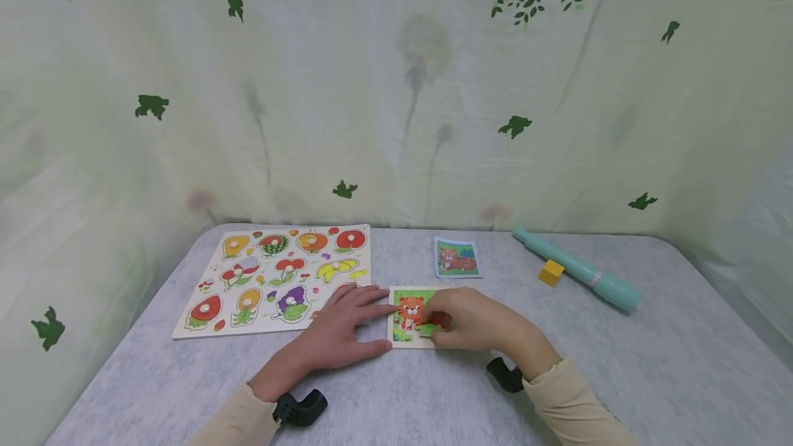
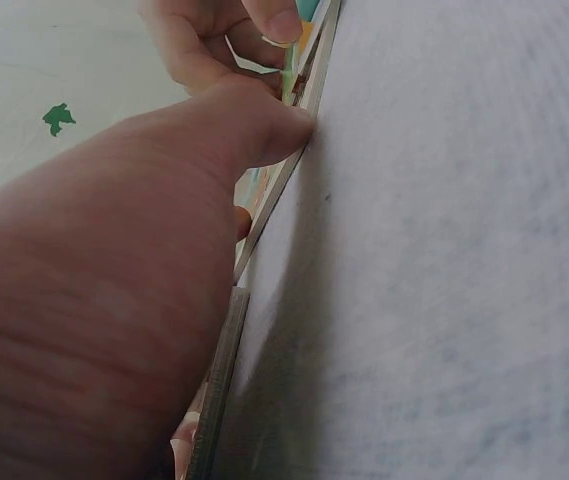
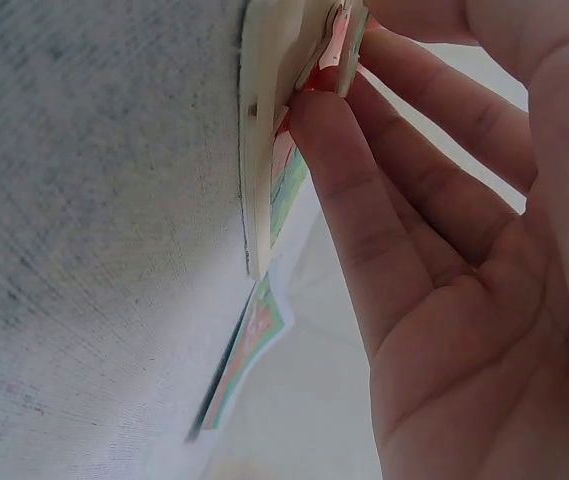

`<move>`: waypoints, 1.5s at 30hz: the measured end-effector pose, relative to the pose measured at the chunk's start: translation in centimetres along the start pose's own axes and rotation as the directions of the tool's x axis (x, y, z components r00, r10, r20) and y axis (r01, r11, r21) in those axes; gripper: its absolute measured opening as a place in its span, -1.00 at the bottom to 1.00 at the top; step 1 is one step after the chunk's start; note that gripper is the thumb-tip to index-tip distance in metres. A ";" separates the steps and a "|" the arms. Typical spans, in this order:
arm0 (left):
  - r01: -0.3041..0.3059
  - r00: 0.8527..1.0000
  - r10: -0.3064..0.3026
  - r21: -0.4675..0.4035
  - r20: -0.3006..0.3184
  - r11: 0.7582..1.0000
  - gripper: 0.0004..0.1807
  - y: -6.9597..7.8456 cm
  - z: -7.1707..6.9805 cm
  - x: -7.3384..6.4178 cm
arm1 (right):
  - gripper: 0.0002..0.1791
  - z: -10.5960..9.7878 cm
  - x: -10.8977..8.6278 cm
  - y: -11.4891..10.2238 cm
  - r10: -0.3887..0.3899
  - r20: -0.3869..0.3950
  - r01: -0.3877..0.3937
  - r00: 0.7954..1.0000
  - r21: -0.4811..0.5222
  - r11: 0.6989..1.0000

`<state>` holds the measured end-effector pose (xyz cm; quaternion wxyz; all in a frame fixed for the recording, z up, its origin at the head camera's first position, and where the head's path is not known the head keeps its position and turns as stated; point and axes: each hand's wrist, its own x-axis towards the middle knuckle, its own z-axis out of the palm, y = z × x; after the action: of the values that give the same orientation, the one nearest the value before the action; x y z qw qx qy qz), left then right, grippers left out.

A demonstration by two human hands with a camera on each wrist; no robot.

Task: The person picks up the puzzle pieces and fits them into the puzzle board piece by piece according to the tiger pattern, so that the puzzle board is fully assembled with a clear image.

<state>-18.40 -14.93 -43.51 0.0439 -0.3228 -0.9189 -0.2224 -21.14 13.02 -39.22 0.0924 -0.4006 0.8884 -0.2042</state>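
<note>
A small square puzzle board (image 1: 403,296) with an orange tiger on a green ground lies on the table in front of me. Along its left edge rests my left hand (image 1: 343,329), fingers extended and thumb against the lower left corner. My right hand (image 1: 480,319) is over the board's right half, its fingers curled. Between thumb and fingertips it pinches a thin puzzle piece (image 3: 352,55), seen edge-on and tilted in the right wrist view. That hand hides most of the board's right side. In the left wrist view the piece (image 2: 289,75) shows a green face.
A large fruit peg-puzzle board (image 1: 272,325) lies at the left, partly beneath the left fingers' line. Behind the small board is a picture card (image 1: 458,259) with a reddish-brown animal. To the right are a yellow cube (image 1: 551,272) and a teal tube-like object (image 1: 576,267).
</note>
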 end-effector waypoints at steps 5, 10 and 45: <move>0.000 1.000 0.000 -0.003 0.002 1.000 -0.38 0.1 -0.1 0.0 | -0.79 0.1 0.0 0.0 -0.016 -0.007 0.016 1.000 -0.013 1.000; 0.014 1.000 -0.014 -0.004 0.012 1.000 -0.37 0.0 0.0 0.0 | -0.80 0.2 0.1 0.1 -0.038 -0.015 0.038 0.999 -0.033 0.999; 0.012 1.000 -0.012 -0.001 0.013 1.000 -0.37 0.0 0.0 0.0 | -0.74 0.8 0.2 0.1 -0.027 -0.016 0.026 1.000 -0.065 0.998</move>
<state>-18.44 -14.95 -43.51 0.0363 -0.3189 -0.9209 -0.2211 -21.10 12.73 -40.00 0.0694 -0.4134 0.8899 -0.1801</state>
